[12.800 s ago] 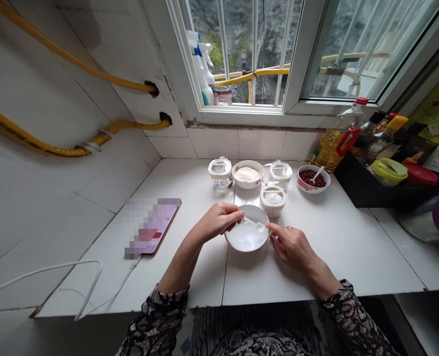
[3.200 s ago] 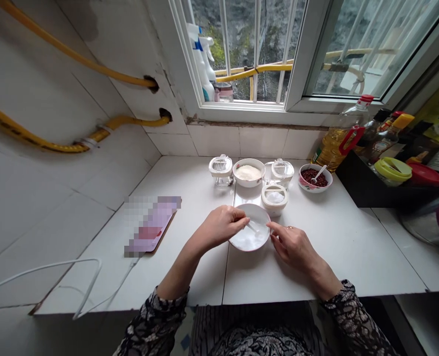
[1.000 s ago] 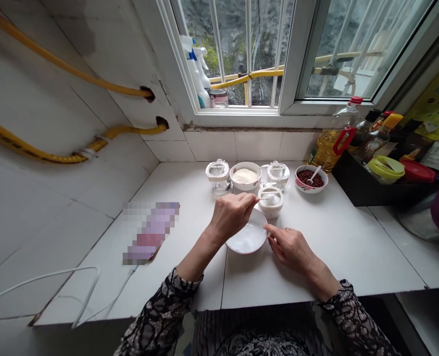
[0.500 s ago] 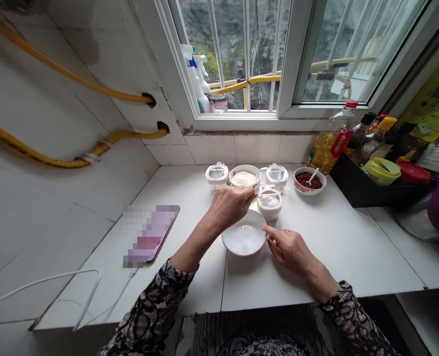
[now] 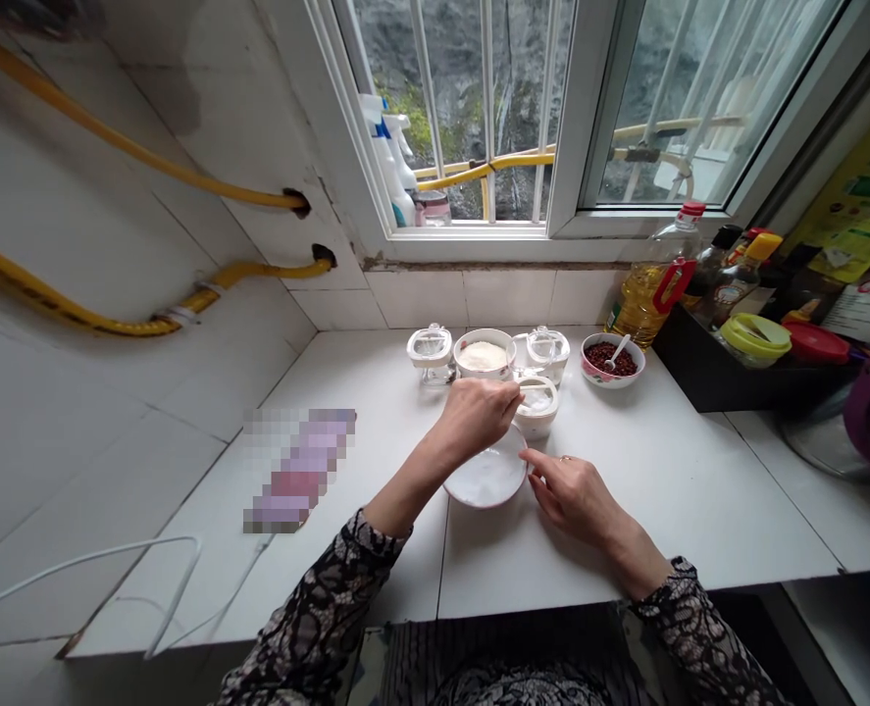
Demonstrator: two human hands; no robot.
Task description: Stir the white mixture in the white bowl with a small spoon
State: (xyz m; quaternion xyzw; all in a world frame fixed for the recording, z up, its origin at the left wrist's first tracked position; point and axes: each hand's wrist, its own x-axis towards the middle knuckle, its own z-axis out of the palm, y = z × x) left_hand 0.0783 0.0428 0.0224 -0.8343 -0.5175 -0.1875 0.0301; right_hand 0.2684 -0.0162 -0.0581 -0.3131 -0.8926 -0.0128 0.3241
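Note:
My left hand (image 5: 480,412) is closed around the thin pale handle of a small spoon (image 5: 533,384), whose bowl end I cannot make out. The spoon lies over the mouth of a small cream-rimmed jar (image 5: 536,420) with white grains inside. Below that hand stands a white bowl (image 5: 485,482), its far left part covered by the wrist. With index finger on the right rim and the other fingers curled beside it, my right hand (image 5: 571,495) steadies this bowl. White contents in the bowl are hard to tell from its inner wall.
Behind are a bowl of pale powder (image 5: 485,355) and two clear lidded jars, left (image 5: 430,347) and right (image 5: 548,349). A bowl of dark red beans (image 5: 611,365) holds a white spoon. An oil bottle (image 5: 655,289) and black condiment box (image 5: 699,368) stand right; a blurred phone (image 5: 302,471) lies left.
My left hand has shifted a little to the right with the spoon, which now lies further across the jar's mouth. My right hand stays at the bowl's rim.

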